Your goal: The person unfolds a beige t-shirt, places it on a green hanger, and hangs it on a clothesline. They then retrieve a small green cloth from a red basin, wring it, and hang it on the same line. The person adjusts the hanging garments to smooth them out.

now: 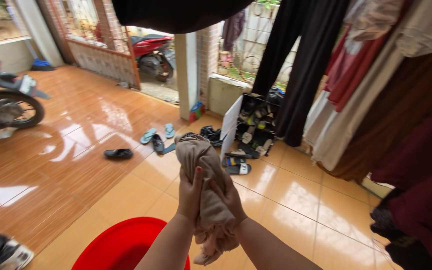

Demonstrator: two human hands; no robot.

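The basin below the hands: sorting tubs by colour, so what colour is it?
Plain bright red basin, seen in the head view, under both hands wringing a beige cloth.

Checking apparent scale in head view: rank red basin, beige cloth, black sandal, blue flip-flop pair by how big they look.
1. Red basin, though cut off by the frame.
2. Beige cloth, in both hands' grip, close to the camera.
3. Blue flip-flop pair and black sandal: look alike, and farther away, so unranked.
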